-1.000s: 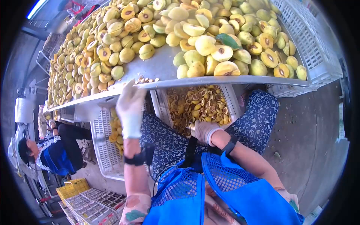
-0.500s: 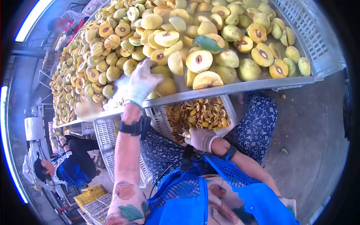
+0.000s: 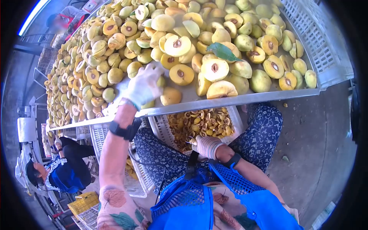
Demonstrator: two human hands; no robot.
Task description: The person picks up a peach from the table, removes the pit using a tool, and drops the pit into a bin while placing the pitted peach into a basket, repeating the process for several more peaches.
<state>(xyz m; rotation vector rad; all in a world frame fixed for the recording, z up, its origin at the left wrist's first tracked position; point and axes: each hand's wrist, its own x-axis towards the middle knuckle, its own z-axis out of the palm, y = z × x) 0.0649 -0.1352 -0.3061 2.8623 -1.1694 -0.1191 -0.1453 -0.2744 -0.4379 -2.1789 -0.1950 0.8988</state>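
Note:
My left hand (image 3: 144,85), in a white glove, is over the near edge of a metal table (image 3: 230,96) heaped with halved yellow peaches. Its fingers are spread and somewhat blurred, with no fruit visibly gripped. A cut peach half (image 3: 181,74) lies cut side up just right of the fingers, and another peach piece (image 3: 170,96) sits by the rim. Low at my lap, my right hand (image 3: 207,146), in a striped glove, is closed around a small tool (image 3: 193,141) whose metal tip shows; its handle is hidden in the fist.
Below the table edge stands a white crate (image 3: 236,119) of brown and yellow peach scraps. Another white crate (image 3: 100,138) is left of my legs. A green leaf (image 3: 223,51) lies on the fruit. At left, a person in blue (image 3: 71,174) sits near a yellow crate (image 3: 82,202).
My left hand has drawn slightly back and its fingers have lifted and spread. A peach half now lies cut side up beside it. My right hand stays low with the tool.

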